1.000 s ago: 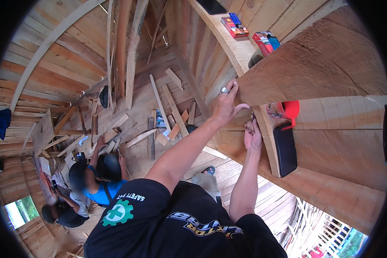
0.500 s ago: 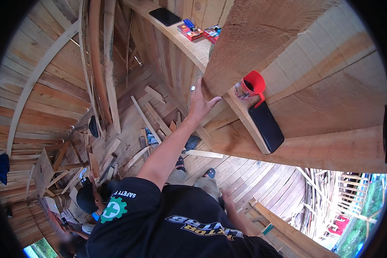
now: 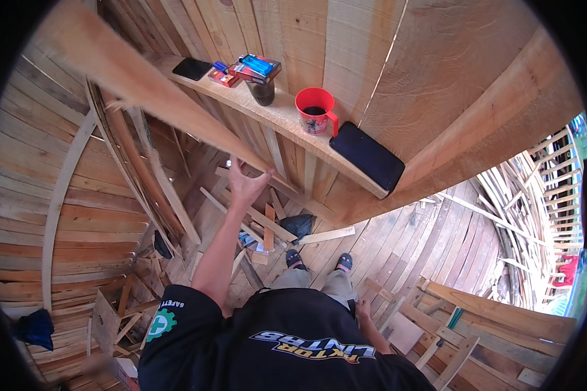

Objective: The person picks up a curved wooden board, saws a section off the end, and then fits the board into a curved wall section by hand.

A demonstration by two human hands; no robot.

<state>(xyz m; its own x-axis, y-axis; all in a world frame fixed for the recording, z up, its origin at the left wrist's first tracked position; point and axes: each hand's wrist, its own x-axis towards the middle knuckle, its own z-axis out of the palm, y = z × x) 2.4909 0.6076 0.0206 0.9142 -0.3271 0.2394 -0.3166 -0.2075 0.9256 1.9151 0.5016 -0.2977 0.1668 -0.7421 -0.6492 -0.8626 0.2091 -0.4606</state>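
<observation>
My left hand [image 3: 246, 186] is raised in front of me, with thumb and fingers closed round the lower edge of a long wooden plank [image 3: 156, 91]. The plank slants from the upper left toward the middle, blurred at its far end. Beyond it runs a narrow wooden ledge [image 3: 280, 122] along the board wall. A red cup [image 3: 316, 107] with dark liquid and a black phone [image 3: 368, 158] stand at its right part. Low beside my leg hangs my right hand [image 3: 364, 311], small in view, its fingers mostly hidden.
Farther left on the ledge are a glass [image 3: 262, 93] topped by a packet and blue lighter, a red packet [image 3: 223, 78] and another phone [image 3: 192, 69]. Offcuts [image 3: 267, 225] and a black bag [image 3: 298, 226] lie on the floor near my feet. Curved ribs [image 3: 65, 195] line the left wall.
The plank in my left hand has swung left and now shows its narrow edge, uncovering the glass and more of the ledge. My left hand has moved left and down.
</observation>
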